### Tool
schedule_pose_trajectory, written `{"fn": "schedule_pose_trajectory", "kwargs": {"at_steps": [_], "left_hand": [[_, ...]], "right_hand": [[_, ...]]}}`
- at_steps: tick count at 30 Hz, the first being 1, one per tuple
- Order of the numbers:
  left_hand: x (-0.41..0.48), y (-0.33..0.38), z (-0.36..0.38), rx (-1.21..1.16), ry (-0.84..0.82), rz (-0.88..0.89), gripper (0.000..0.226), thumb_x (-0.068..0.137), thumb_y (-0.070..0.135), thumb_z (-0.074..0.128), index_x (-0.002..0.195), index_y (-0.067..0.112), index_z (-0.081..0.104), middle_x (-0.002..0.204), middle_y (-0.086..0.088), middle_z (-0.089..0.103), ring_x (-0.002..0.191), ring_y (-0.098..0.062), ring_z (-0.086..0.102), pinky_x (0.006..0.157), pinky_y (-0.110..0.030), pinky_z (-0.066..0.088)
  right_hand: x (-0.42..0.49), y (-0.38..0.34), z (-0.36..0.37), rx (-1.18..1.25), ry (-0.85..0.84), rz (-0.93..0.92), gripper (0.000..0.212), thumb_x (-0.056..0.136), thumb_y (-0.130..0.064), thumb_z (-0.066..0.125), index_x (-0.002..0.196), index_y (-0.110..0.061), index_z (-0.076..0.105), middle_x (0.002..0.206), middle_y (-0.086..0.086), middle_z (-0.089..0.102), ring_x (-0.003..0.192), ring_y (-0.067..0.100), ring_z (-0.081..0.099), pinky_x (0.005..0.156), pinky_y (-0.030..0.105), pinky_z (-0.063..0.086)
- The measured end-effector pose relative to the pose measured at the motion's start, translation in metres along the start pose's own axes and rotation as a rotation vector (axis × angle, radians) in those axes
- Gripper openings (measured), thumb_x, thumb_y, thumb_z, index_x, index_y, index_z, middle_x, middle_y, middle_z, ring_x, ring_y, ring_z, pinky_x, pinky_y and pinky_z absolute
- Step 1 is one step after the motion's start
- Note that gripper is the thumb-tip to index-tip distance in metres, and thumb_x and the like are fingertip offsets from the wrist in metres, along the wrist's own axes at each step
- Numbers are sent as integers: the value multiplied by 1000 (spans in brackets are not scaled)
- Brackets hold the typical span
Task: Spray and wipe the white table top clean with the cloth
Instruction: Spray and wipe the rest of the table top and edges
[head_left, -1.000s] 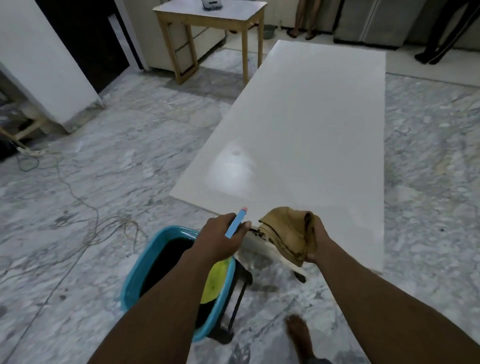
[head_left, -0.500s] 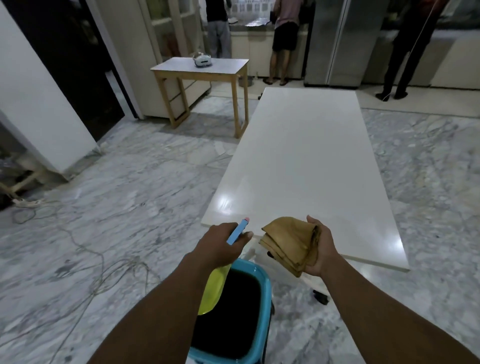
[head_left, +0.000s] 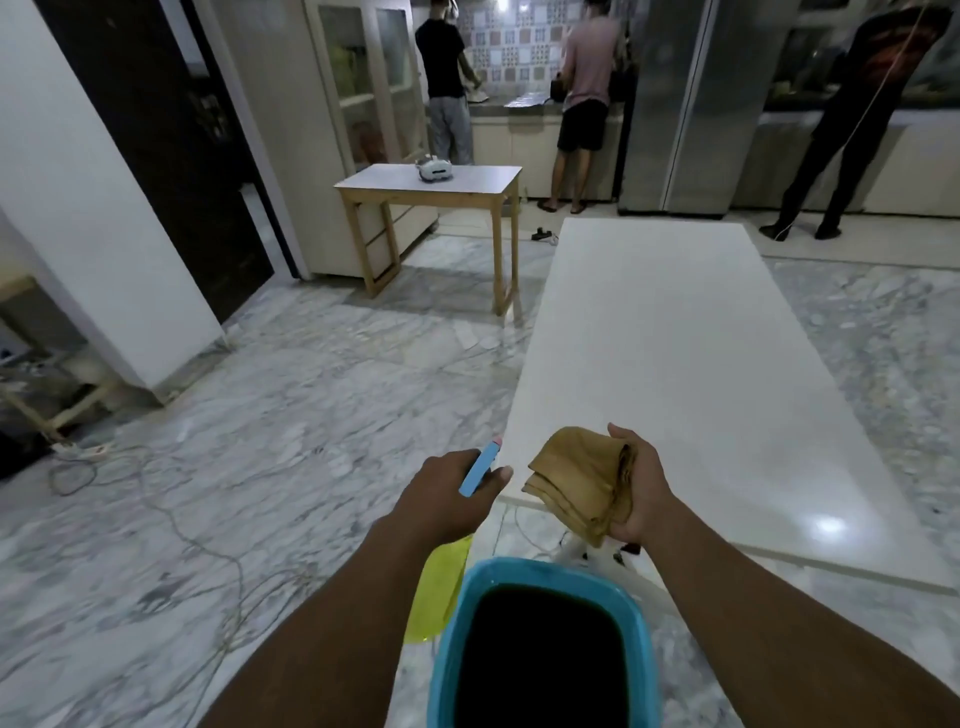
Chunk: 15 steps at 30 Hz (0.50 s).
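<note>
A long white table top (head_left: 670, 364) stretches away from me, its near edge just beyond my hands. My right hand (head_left: 641, 488) grips a folded tan cloth (head_left: 582, 480) above the near left corner of the table. My left hand (head_left: 452, 493) holds a spray bottle (head_left: 441, 587); its blue nozzle sticks up past my fingers and its yellow-green body hangs below my wrist, left of the table corner.
A blue bucket (head_left: 454, 618) with dark contents stands on the marble floor right below my arms. Loose cables (head_left: 171, 525) lie on the floor at left. A small wooden table (head_left: 431, 192) stands beyond. Three people stand at the far counter.
The view has lifted, so the far kitchen and people now show. The bucket has shifted from lower left to below my arms. Both hands keep their grips.
</note>
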<state>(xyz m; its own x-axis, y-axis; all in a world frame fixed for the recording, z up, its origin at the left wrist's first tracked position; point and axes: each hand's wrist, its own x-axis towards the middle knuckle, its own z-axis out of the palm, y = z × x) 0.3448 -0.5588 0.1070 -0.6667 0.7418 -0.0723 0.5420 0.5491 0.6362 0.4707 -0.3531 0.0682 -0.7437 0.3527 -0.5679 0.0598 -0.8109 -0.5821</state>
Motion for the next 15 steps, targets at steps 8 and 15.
{"fn": "schedule_pose_trajectory", "kwargs": {"at_steps": [8,15], "left_hand": [[26,-121,-108,-101,-28,17,46,104,51,64,103,5,72,69,-5,59,76,-44,73,76,-60,63],[46,-179,-161,-54,-65,31,46,104,51,63,85,9,63,68,-4,62,74,-40,74,75,-60,63]], "right_hand": [[57,89,143,51,16,-18,62,90,-53,52,121,-2,69,124,25,66,108,41,62,103,51,44],[86,117,207,91,47,-46,47,88,-41,50,91,-4,79,96,19,73,85,36,66,89,45,51]]}}
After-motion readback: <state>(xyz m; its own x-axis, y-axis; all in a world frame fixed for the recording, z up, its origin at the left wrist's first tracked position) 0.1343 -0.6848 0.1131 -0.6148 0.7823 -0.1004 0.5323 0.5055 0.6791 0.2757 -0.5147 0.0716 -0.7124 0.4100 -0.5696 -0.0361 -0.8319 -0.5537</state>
